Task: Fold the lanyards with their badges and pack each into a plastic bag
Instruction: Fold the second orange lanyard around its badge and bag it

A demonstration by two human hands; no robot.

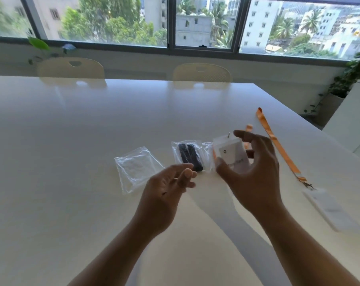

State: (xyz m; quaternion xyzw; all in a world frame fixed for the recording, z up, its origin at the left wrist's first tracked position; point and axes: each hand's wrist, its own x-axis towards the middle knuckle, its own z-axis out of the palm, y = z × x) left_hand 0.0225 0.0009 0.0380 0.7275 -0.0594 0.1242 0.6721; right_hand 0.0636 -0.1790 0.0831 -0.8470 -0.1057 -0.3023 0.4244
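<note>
My right hand (pixel 255 172) holds a white badge in its clear holder (pixel 229 154) upright above the table, thumb below and fingers behind it; an orange lanyard strip shows behind the fingers. My left hand (pixel 166 186) hovers just left of it with loosely curled fingers and nothing in it. On the table lie an empty plastic bag (pixel 135 169) and a bag holding a folded black lanyard (pixel 188 155). Another orange lanyard (pixel 278 145) stretches out flat at the right, clipped to a white badge (pixel 329 209).
The white table (pixel 71 141) reaches to a right edge near the flat badge. Two pale chairs (pixel 201 72) stand at the far side under the windows. Potted plants (pixel 346 79) and a white cabinet stand beyond the right edge.
</note>
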